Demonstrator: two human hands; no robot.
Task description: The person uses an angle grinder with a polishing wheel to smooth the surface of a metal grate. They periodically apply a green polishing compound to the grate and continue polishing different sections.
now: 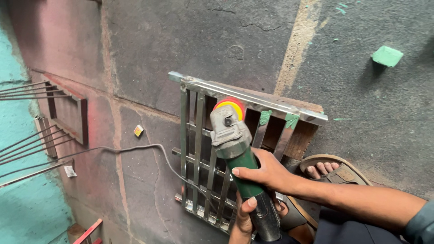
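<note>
My right hand point(267, 173) wraps around the green body of an angle grinder point(235, 151). My left hand point(243, 218) grips the grinder's dark rear handle from below. The grinder's grey head and its red and yellow disc point(229, 105) rest against the top bar of a shiny steel grille point(197, 135). The grille lies flat on the concrete floor, with several upright bars and cross bars. Green smears mark two of its bars near the top right.
A wooden board point(304, 135) lies under the grille's right end. My sandalled foot point(326, 170) sits beside it. The grinder's cable point(135, 148) runs left across the floor. A rusty frame point(68, 108) and thin steel rods point(27, 144) lie left; a green block point(387, 56) upper right.
</note>
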